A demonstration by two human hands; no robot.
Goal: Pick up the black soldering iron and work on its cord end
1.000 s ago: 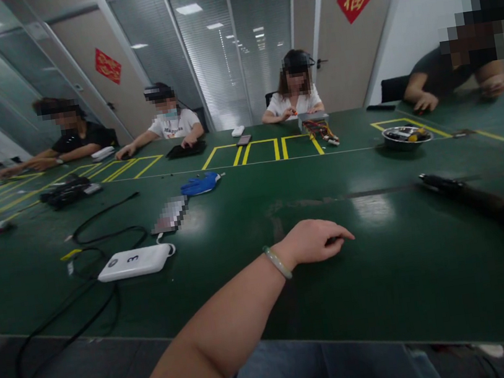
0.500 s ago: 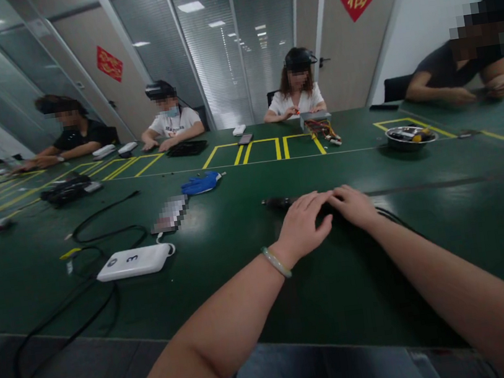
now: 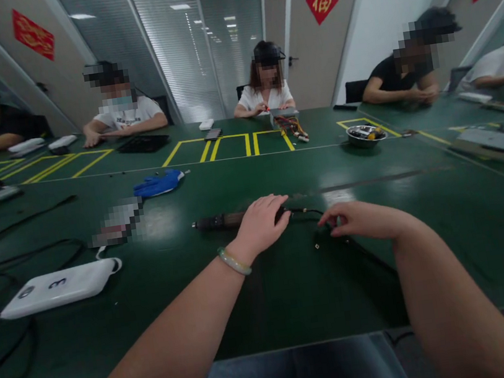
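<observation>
A black rod-shaped tool (image 3: 219,222) lies on the green table (image 3: 293,283) in front of me, its tip pointing left. My left hand (image 3: 261,224), with a pale bangle at the wrist, rests over the tool's right end, fingers curled onto it. A thin black cord (image 3: 304,211) runs from the tool toward my right hand (image 3: 359,221), whose fingers pinch together at a small black part (image 3: 322,238) of the cord on the table.
A white box marked 3 (image 3: 59,288) and black cables (image 3: 17,253) lie at the left. A blue glove (image 3: 157,183) and a metal bowl (image 3: 364,135) sit farther back. Several people sit along the far side at yellow-taped areas.
The view has swung right. The tool has come to the table's middle. My left hand now lies on its end and my right hand has drawn right, pinching at the cord.
</observation>
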